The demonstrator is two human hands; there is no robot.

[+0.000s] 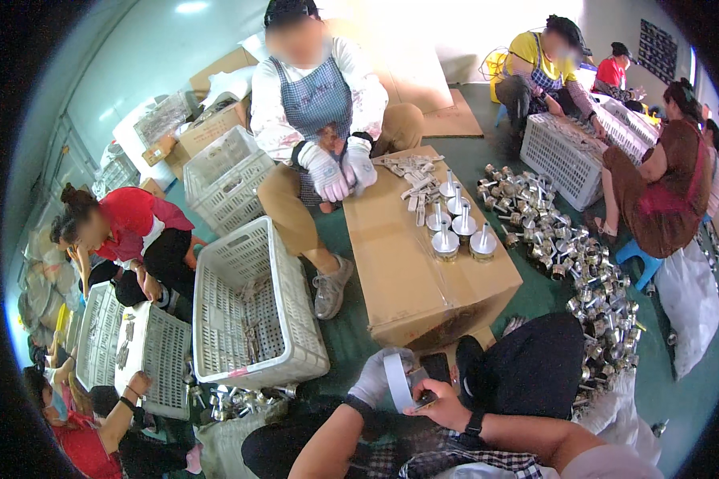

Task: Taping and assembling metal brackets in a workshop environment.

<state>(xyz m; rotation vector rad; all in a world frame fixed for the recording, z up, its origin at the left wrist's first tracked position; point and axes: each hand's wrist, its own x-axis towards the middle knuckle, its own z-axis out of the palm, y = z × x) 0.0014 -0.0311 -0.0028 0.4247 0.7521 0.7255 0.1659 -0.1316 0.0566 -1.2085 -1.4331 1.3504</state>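
Nearest the camera, the left hand (375,379), in a white glove, is closed around a roll of white tape (397,382), which stands on edge between the two hands above the person's lap. The right hand (437,399) is bare, with a dark watch at the wrist; its fingers curl shut on a small dark object that touches the tape roll, too small to make out. Just behind the hands lies a flat black phone (437,366), and black trousers cover the raised knee to the right.

To the left, a white plastic crate (252,307) with slotted, lattice walls stands tilted on the green floor (535,295); thin metal parts lie inside it. Beyond the hands sits a long brown cardboard box (411,255), smooth and matt, serving as a worktop. On its far right part stand several shiny metal knob pieces (455,227) with round bases and upright stems, and beside them a loose scatter of flat pale metal pieces (411,172). Right of the box, a wide heap of glossy metal lock parts (567,255) covers the floor.

Farther off, a person in a checked apron and white gloves (339,172) sits at the box's far end, hands together. Other seated people work at more white crates behind.
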